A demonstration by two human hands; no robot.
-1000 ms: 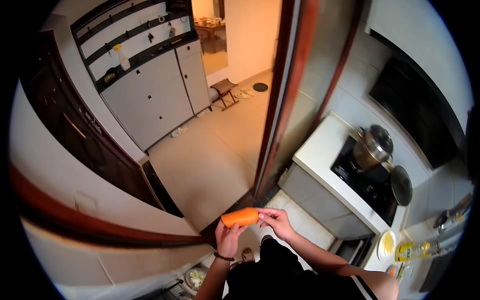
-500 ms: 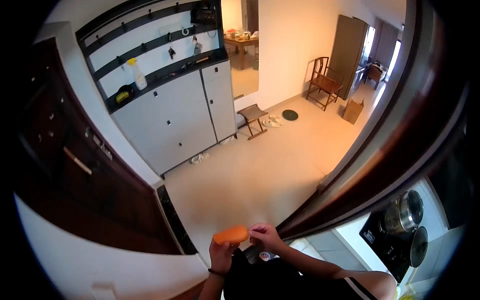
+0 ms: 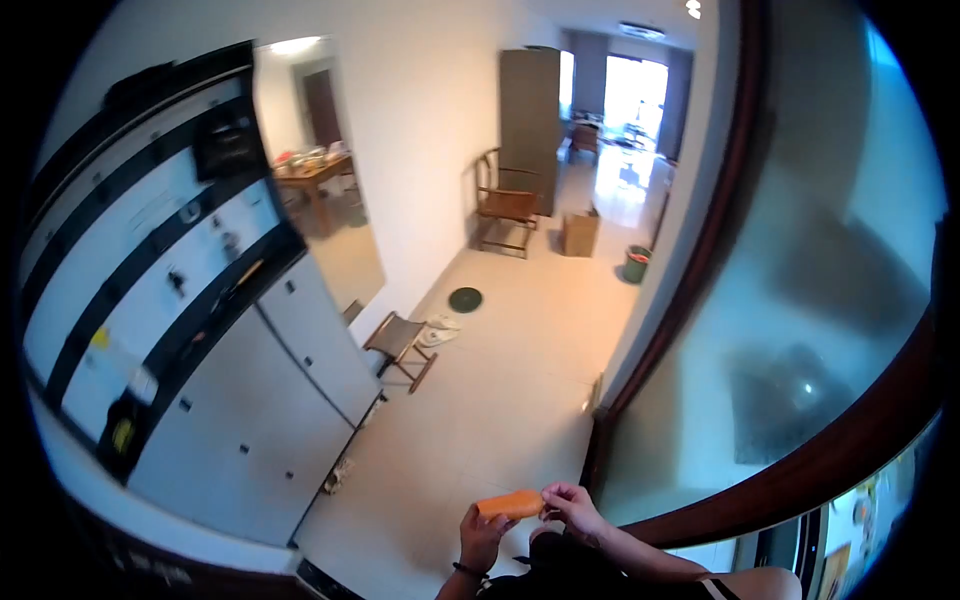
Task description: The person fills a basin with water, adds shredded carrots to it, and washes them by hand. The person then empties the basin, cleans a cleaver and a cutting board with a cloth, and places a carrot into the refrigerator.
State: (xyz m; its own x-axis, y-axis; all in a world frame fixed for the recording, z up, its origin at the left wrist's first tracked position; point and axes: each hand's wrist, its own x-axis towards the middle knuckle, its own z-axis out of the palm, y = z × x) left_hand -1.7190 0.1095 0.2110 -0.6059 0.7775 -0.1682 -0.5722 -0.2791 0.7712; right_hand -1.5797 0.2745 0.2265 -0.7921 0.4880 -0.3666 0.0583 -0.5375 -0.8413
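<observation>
An orange carrot (image 3: 510,504), thick and blunt at its left end, lies nearly level in front of my body at the bottom of the view. My left hand (image 3: 482,538) is closed around its left part from below, with a dark band at the wrist. At the carrot's right end, the fingers of my right hand (image 3: 572,510) are pinched together against the tip. Whether they hold anything besides the tip is too small to tell.
A dark-framed glass door (image 3: 770,300) stands close on my right. Along the left runs a grey shoe cabinet (image 3: 240,420). Ahead on the floor are a folding stool (image 3: 398,338), slippers (image 3: 440,330), a round dark disc (image 3: 465,300), a wooden chair (image 3: 510,205), a cardboard box (image 3: 579,235) and a green bin (image 3: 636,264).
My view has turned right and up, towards the hallway; the stove has left the view and the glass door has come in. Both hands still hold the carrot.
</observation>
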